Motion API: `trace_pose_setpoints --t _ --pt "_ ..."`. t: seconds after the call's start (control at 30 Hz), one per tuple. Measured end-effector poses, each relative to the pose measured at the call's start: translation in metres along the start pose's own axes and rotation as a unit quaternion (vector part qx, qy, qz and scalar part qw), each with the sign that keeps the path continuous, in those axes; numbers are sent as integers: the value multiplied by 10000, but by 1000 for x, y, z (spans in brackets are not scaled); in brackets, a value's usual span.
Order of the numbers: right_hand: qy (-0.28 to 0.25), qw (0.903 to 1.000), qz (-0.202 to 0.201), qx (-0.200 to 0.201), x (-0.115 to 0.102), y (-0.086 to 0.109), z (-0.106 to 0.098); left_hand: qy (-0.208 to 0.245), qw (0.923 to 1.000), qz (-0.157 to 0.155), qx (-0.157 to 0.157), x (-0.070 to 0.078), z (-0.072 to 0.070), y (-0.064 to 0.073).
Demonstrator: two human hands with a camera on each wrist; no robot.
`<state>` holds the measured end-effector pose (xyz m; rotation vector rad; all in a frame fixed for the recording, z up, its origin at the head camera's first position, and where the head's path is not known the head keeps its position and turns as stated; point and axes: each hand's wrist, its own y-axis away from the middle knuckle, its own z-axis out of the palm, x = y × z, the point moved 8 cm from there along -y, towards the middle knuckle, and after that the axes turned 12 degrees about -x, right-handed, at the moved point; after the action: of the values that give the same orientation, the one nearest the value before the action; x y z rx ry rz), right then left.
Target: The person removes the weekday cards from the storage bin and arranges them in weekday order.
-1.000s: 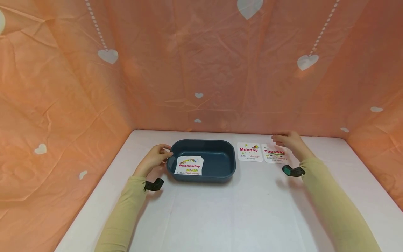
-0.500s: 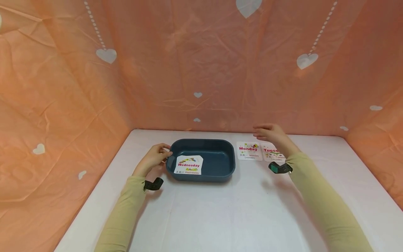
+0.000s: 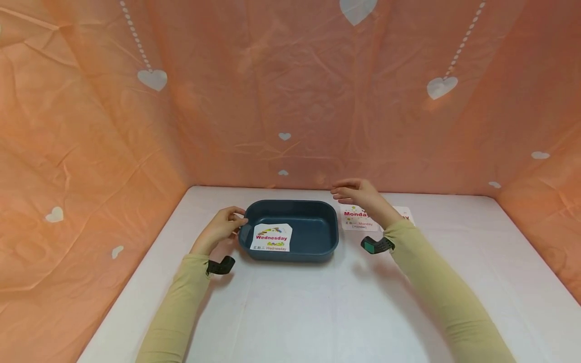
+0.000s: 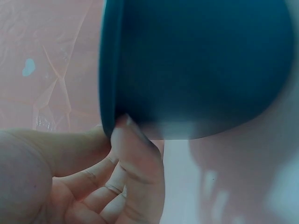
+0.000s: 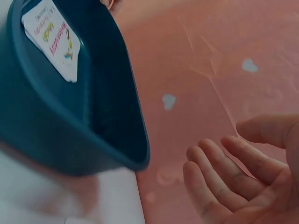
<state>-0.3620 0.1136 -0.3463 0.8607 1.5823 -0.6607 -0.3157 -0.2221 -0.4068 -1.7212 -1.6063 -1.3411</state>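
Observation:
My left hand (image 3: pixel 221 228) pinches the left end of a dark blue rectangular tray (image 3: pixel 313 257); the left wrist view has the thumb and a finger at its rim (image 4: pixel 108 70). Inside the tray, at its left, lie white cards, a Wednesday card (image 3: pixel 271 237) on top. My right hand (image 3: pixel 360 195) is in the air past the tray's right end, fingers loosely bent, holding nothing. Below and behind it on the table are a Monday card (image 3: pixel 358 223) and a second card (image 3: pixel 404 213), mostly hidden by the right wrist and sleeve.
A white cloth (image 3: pixel 290 312) covers the table. Orange sheeting with white hearts (image 3: pixel 290 101) rises along the back and both sides, close behind the tray. Black straps sit on both wrists, one band (image 3: pixel 221 265) at the left and another (image 3: pixel 376 245) at the right.
My right hand has moved left from over the Tuesday card to above the Monday card, near the tray's right end. The left hand and the tray have stayed in place.

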Motion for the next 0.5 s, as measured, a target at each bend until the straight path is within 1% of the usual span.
trace_pose_setpoints --t 0.1,0.27,0.5 --pt "-60 9999 -61 -68 -2 -7 10 51 10000 14 3 1 -1 0" --pt "-117 9998 18 -165 -2 -19 25 96 9999 78 -31 3 -1 0" --pt "-90 9978 134 -644 2 -33 49 21 9999 93 -56 2 -1 0"
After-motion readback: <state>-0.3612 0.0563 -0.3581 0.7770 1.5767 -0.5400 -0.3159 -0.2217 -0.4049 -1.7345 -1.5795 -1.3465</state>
